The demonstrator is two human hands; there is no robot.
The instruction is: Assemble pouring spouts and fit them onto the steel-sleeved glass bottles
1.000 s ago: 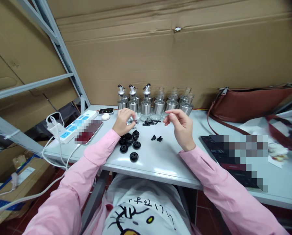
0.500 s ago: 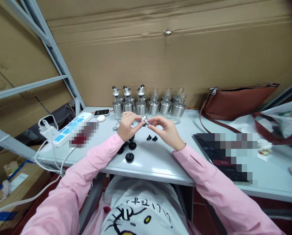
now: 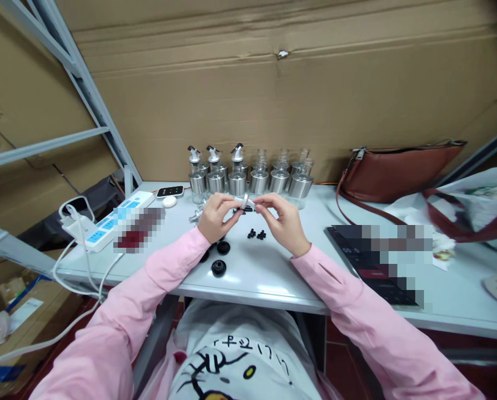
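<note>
Above the table, a small white spout piece [image 3: 245,201] is pinched between my two hands. My left hand [image 3: 217,216] grips its left end with thumb and fingertips, and my right hand [image 3: 285,222] pinches its right end. Below the hands lie small black fittings [image 3: 257,234] in two little clusters. Round black stoppers [image 3: 219,268] rest by my left wrist, some partly covered by it. Light-coloured spout parts [image 3: 197,213] lie just left of my left hand. Behind, glass bottles with metal bands [image 3: 259,180] stand in rows, and three carry pourer tops [image 3: 237,151].
On the left are a power strip [image 3: 106,225] with cables, a small black-faced device [image 3: 170,191] and a white round object [image 3: 169,202]. To the right lie a dark tablet [image 3: 356,261], a brown handbag [image 3: 402,172] and plastic bags. A cardboard wall [image 3: 231,94] closes off the back.
The white piece has turned between my fingers and now lies more level. Both hands stay close together in nearly the same place. The whole view has shifted slightly.
</note>
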